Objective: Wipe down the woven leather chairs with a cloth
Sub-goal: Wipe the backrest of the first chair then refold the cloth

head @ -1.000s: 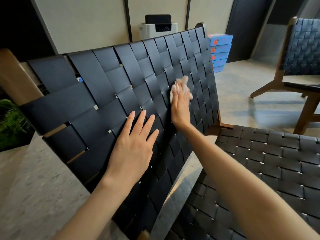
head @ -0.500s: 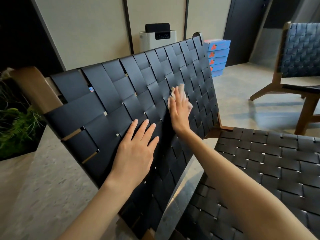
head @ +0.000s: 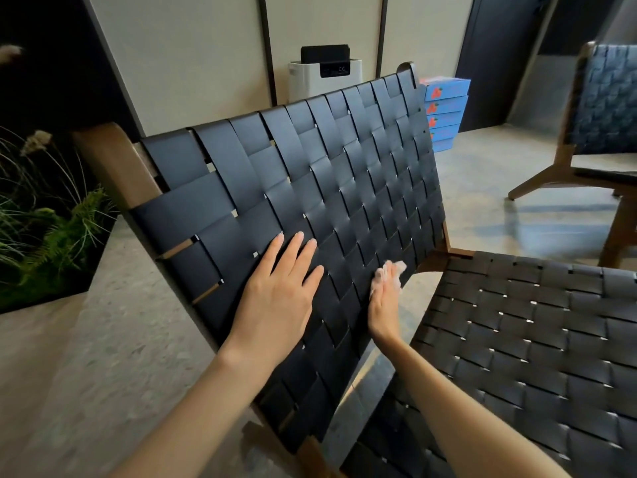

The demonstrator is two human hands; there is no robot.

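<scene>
Pressing cloth [head: 399, 268] to chair back [head: 310, 174] under R hand [head: 383, 305].

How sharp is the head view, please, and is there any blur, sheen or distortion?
Head view: the right hand and cloth are motion-blurred; the left hand is fairly sharp; the backrest shows a soft sheen; the floor at lower left is smeared, and wide-angle distortion bends the edges.
</scene>
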